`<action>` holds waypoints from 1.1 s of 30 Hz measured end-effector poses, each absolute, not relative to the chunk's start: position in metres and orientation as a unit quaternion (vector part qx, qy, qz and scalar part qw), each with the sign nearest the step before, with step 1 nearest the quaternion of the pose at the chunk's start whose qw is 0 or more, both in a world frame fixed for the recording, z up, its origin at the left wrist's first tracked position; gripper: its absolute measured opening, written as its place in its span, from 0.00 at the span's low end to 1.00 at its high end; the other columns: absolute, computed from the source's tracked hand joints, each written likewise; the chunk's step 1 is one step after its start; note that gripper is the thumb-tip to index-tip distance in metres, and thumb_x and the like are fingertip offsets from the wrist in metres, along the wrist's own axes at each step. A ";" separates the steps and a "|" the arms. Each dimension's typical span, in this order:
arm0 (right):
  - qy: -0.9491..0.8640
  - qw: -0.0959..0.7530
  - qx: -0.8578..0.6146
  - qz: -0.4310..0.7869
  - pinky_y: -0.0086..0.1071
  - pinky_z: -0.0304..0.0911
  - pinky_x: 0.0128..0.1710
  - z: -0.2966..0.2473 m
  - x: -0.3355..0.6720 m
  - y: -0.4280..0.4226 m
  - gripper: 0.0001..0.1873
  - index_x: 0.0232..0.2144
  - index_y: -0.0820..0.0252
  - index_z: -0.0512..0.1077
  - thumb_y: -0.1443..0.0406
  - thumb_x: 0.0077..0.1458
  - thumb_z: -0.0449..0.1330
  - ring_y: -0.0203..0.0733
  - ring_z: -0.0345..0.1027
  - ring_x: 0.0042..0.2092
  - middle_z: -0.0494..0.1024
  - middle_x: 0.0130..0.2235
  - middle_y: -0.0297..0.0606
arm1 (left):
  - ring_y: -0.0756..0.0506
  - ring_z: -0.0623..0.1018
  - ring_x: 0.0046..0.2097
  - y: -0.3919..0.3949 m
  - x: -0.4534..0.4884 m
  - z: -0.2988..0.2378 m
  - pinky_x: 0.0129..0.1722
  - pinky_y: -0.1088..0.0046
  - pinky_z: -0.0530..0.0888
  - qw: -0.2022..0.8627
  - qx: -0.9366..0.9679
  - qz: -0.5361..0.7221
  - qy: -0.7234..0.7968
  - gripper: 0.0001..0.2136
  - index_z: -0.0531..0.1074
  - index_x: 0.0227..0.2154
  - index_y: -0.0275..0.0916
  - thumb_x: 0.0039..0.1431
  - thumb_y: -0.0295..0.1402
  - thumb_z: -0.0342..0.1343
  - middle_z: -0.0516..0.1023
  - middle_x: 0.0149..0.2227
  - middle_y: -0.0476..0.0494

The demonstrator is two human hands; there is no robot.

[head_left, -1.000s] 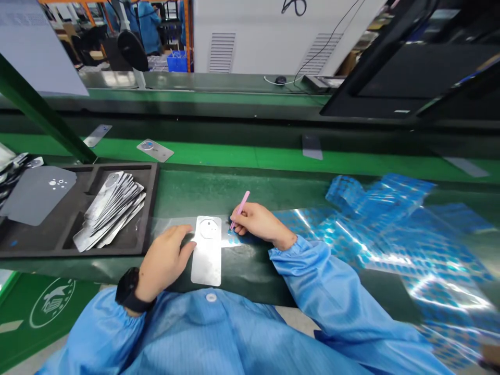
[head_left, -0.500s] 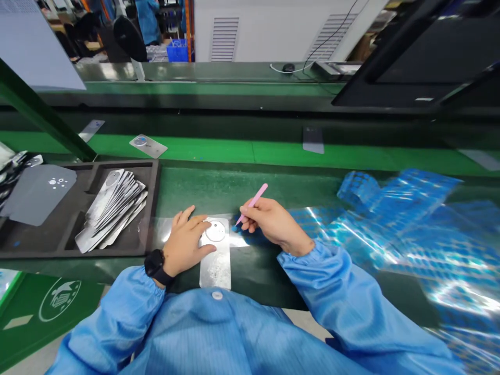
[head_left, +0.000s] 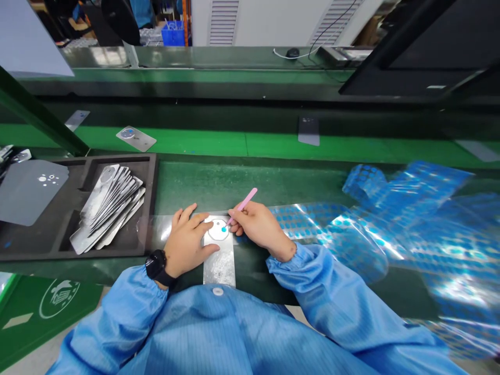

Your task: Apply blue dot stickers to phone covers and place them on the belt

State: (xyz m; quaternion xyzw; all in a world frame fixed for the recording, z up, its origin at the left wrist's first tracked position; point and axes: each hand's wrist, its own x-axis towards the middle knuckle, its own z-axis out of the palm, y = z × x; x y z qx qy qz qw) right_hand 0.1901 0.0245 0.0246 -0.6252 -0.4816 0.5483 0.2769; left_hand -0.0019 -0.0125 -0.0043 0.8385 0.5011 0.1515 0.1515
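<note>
A silvery phone back cover [head_left: 219,263] with a round camera ring lies in front of me on the bench. My left hand [head_left: 188,240] rests on its left side, fingers spread and fingertips on the camera area, holding nothing. My right hand [head_left: 255,223] is closed around pink tweezers [head_left: 247,200]. Their tip reaches into the camera ring, where a small blue round sticker [head_left: 224,229] shows; whether it touches the cover I cannot tell. From beneath the right hand, a clear strip with rows of blue dots [head_left: 299,220] runs off to the right.
A dark tray [head_left: 153,208] at the left holds a fanned stack of covers [head_left: 111,208] and a grey sheet [head_left: 31,192]. Single covers [head_left: 136,139] lie on the green conveyor belt [head_left: 219,140]. Crumpled blue-dotted film [head_left: 422,208] spreads over the right side. A black monitor [head_left: 433,47] hangs upper right.
My right hand has moved left with the tweezers, bringing their tip from the strip beside the cover into the camera ring. A blue sticker now shows there. My left hand stays on the cover.
</note>
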 end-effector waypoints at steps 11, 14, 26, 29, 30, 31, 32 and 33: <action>-0.483 0.257 -0.643 0.536 0.22 0.63 0.17 0.027 0.187 0.025 0.12 0.20 0.62 0.68 0.72 0.56 0.58 0.31 0.66 0.18 0.74 0.18 0.33 | 0.29 0.62 0.62 -0.014 -0.002 -0.006 0.58 0.41 0.57 0.143 0.839 0.170 0.496 0.20 0.76 0.45 0.43 0.47 0.40 0.67 0.75 0.53 0.38; -0.493 0.248 -0.646 0.527 0.23 0.64 0.19 0.025 0.188 0.025 0.12 0.21 0.62 0.69 0.70 0.56 0.58 0.32 0.67 0.18 0.74 0.18 0.34 | 0.28 0.62 0.62 -0.014 -0.002 -0.004 0.57 0.41 0.56 0.142 0.838 0.167 0.499 0.20 0.76 0.45 0.44 0.47 0.40 0.67 0.76 0.52 0.38; -0.554 0.245 -0.633 0.482 0.26 0.65 0.23 0.017 0.191 0.021 0.09 0.25 0.59 0.68 0.67 0.57 0.57 0.36 0.71 0.21 0.76 0.20 0.34 | 0.26 0.59 0.61 -0.019 0.005 0.009 0.45 0.48 0.61 0.131 0.847 0.091 0.506 0.17 0.75 0.47 0.49 0.52 0.37 0.63 0.72 0.54 0.36; -0.569 0.248 -0.626 0.472 0.28 0.66 0.25 0.013 0.193 0.020 0.07 0.26 0.59 0.68 0.66 0.57 0.57 0.37 0.72 0.23 0.76 0.21 0.34 | 0.26 0.60 0.59 -0.019 0.009 0.014 0.44 0.48 0.62 0.126 0.852 0.070 0.503 0.17 0.75 0.47 0.52 0.54 0.35 0.62 0.71 0.54 0.36; -0.573 0.248 -0.624 0.470 0.28 0.66 0.25 0.012 0.193 0.020 0.07 0.26 0.59 0.68 0.66 0.57 0.57 0.38 0.73 0.23 0.76 0.21 0.34 | 0.27 0.60 0.59 -0.019 0.010 0.015 0.44 0.48 0.62 0.123 0.854 0.064 0.502 0.16 0.75 0.47 0.53 0.54 0.35 0.61 0.70 0.54 0.36; -0.577 0.247 -0.623 0.466 0.29 0.66 0.26 0.010 0.193 0.020 0.07 0.27 0.58 0.68 0.66 0.57 0.56 0.38 0.73 0.23 0.77 0.21 0.34 | 0.27 0.60 0.59 -0.019 0.011 0.016 0.45 0.48 0.62 0.121 0.856 0.060 0.500 0.16 0.75 0.47 0.53 0.55 0.35 0.61 0.70 0.54 0.36; -0.582 0.246 -0.622 0.462 0.30 0.66 0.27 0.009 0.193 0.020 0.07 0.27 0.58 0.68 0.65 0.58 0.56 0.39 0.73 0.23 0.77 0.21 0.34 | 0.28 0.60 0.58 -0.019 0.012 0.017 0.45 0.48 0.62 0.118 0.857 0.055 0.498 0.16 0.75 0.47 0.53 0.55 0.34 0.60 0.70 0.54 0.36; -0.586 0.246 -0.621 0.458 0.30 0.66 0.27 0.008 0.193 0.020 0.07 0.27 0.58 0.68 0.65 0.58 0.56 0.39 0.73 0.24 0.77 0.22 0.34 | 0.28 0.60 0.58 -0.019 0.012 0.017 0.45 0.48 0.63 0.117 0.858 0.050 0.497 0.16 0.75 0.47 0.53 0.55 0.34 0.60 0.70 0.53 0.35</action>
